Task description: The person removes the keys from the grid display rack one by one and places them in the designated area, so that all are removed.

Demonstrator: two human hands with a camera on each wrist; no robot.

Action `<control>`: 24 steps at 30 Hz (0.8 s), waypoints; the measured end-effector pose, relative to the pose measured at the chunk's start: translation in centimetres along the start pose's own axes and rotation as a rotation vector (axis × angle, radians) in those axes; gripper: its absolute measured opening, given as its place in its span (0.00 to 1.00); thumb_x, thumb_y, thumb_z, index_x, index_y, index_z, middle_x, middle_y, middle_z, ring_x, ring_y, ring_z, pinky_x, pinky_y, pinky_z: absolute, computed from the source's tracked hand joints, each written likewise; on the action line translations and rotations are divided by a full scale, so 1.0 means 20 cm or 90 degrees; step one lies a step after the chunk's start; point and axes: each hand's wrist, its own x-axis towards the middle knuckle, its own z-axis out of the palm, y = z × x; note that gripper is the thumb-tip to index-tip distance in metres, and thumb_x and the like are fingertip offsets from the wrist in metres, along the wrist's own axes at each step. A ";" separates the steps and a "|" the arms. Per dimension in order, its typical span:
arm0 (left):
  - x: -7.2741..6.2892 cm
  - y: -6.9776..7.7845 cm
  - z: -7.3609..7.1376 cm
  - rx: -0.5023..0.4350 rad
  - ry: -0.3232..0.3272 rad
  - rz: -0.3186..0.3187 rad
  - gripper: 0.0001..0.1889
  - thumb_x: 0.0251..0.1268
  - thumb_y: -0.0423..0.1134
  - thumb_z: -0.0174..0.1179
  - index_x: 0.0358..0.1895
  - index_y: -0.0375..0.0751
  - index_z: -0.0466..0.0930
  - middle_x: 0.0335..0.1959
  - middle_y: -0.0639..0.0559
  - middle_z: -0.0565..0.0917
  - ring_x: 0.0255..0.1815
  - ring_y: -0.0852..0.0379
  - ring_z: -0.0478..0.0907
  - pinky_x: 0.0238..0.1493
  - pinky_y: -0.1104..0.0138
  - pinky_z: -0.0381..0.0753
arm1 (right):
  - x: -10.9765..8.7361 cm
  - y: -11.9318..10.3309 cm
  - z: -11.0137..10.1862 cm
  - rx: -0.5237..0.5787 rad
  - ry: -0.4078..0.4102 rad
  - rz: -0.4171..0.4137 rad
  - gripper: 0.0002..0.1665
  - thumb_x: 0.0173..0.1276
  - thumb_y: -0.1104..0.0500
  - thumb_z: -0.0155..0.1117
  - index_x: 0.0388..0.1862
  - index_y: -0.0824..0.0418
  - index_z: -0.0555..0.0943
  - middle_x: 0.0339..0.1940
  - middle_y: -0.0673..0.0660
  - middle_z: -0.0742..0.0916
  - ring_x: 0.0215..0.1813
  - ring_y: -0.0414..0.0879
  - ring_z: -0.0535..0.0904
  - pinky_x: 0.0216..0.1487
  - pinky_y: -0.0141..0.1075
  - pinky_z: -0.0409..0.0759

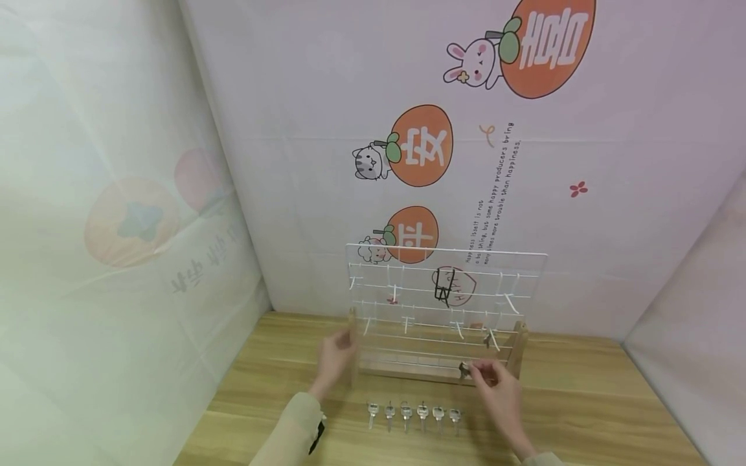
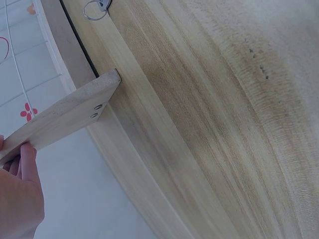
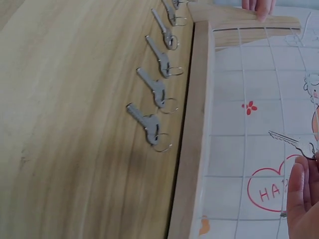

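My right hand pinches a key with its fingertips, low in front of a wire grid rack. The key's toothed blade points away from the fingers in the right wrist view. On the rack's left side, my left hand grips the wooden side post, its thumb against the wood. White hooks stick out from the grid. A small dark key appears to hang by a hook at the lower right. Several silver keys with rings lie in a row on the table before the rack.
The wood-grain table meets a white printed cloth behind the rack, and cloth walls flank it. A black angular shape shows at the grid's middle; what it is, I cannot tell. The rack's right post stands beside my right hand.
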 end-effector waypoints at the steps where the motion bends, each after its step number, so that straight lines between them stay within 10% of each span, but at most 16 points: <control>1: 0.00 0.00 0.00 0.000 0.002 -0.003 0.19 0.61 0.30 0.65 0.56 0.31 0.80 0.52 0.35 0.86 0.53 0.40 0.84 0.57 0.51 0.85 | -0.01 0.01 0.00 -0.001 0.000 -0.002 0.05 0.59 0.70 0.70 0.34 0.65 0.83 0.31 0.61 0.89 0.28 0.26 0.76 0.31 0.17 0.79; 24: 0.00 0.00 0.00 0.019 -0.003 -0.009 0.20 0.62 0.29 0.64 0.58 0.31 0.80 0.51 0.35 0.86 0.51 0.41 0.85 0.52 0.57 0.88 | -0.09 0.27 -0.06 -0.110 -0.085 0.018 0.05 0.55 0.68 0.71 0.30 0.62 0.83 0.26 0.54 0.88 0.26 0.26 0.73 0.28 0.22 0.78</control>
